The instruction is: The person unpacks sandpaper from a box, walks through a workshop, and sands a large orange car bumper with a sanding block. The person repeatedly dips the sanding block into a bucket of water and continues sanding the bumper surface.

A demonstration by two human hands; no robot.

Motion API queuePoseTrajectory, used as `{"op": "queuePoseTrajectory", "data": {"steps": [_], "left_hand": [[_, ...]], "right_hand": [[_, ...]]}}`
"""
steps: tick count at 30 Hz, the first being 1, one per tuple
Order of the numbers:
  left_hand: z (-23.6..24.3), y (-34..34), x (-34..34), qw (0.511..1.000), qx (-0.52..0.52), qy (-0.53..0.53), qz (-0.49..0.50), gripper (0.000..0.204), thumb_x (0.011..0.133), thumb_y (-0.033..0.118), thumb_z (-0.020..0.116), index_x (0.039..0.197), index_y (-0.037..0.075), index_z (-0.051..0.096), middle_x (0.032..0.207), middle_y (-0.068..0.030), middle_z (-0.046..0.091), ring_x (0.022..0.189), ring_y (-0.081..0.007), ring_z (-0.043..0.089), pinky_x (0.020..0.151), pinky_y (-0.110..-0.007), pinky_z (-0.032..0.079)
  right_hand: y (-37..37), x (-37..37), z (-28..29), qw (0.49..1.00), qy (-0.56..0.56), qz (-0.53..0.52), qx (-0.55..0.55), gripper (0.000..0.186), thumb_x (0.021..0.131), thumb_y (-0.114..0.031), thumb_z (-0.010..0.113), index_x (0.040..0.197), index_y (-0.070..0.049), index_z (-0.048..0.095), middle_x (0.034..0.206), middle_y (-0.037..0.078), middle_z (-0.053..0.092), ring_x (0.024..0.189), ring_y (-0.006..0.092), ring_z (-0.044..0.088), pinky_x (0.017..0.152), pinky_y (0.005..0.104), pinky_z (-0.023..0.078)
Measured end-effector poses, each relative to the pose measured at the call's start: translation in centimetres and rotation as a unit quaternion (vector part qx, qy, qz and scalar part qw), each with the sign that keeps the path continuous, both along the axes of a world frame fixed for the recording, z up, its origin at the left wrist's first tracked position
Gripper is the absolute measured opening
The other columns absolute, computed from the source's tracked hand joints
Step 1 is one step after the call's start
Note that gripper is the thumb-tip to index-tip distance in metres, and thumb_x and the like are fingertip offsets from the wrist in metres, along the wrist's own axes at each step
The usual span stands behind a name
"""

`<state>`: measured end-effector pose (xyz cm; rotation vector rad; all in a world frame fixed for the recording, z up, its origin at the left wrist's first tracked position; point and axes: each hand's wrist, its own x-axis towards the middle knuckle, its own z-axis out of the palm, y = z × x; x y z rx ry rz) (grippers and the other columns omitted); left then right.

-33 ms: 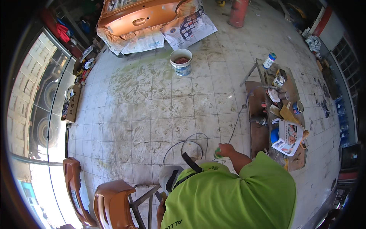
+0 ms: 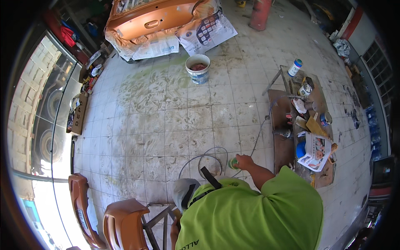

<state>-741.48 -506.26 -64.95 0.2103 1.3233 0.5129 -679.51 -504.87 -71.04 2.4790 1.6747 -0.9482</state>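
Note:
My right hand (image 2: 243,162) reaches forward over the tiled floor, its fingers closed on a small green roundish thing (image 2: 233,163) whose kind I cannot make out. Close by, a thin dark hose (image 2: 202,156) lies looped on the floor. My left hand (image 2: 174,233) hangs low beside my green shirt, which covers most of it, and its fingers do not show clearly. A yellowish-brown piece (image 2: 178,213) sits just above that hand; whether I hold it is unclear. Left of it stands a metal frame (image 2: 160,218) beside an orange-brown car bumper (image 2: 121,223).
A low bench (image 2: 283,146) at right carries cans, newspaper and a spray bottle. Ahead stands a bucket (image 2: 198,75) before an orange car panel (image 2: 146,23) masked with newspaper. A red cylinder (image 2: 260,14) stands farther back. Another bumper part (image 2: 81,208) leans at left.
My right hand has moved slightly left and forward with the green thing, which now shows turned a little differently. My left hand has barely moved.

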Motion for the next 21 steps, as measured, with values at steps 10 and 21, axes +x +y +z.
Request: {"op": "queuePoseTrajectory", "data": {"steps": [10,21], "left_hand": [[-1.7,32.8,5.0,0.992,-0.002,-0.093,-0.080,0.058,0.103,0.050,0.052,0.141,0.006,0.055,0.130,-0.0159,0.066,0.121,-0.0396,0.062,0.105,-0.054,0.048],[-5.1,79.5,10.8,0.954,-0.017,-0.030,-0.299,0.063,0.104,0.055,0.051,0.140,0.004,0.056,0.126,-0.0175,0.069,0.109,-0.0361,0.070,0.092,-0.051,0.057]], "right_hand": [[33.3,0.5,3.7,0.940,0.010,-0.168,0.298,0.052,0.087,-0.050,0.078,0.107,-0.007,0.057,0.085,0.013,0.072,0.075,0.0377,0.071,0.065,0.0483,0.055],[47.5,4.3,4.0,0.971,-0.038,-0.212,-0.106,0.062,0.086,-0.054,0.074,0.123,-0.007,0.058,0.112,0.017,0.074,0.105,0.0377,0.070,0.088,0.0522,0.056]]}}
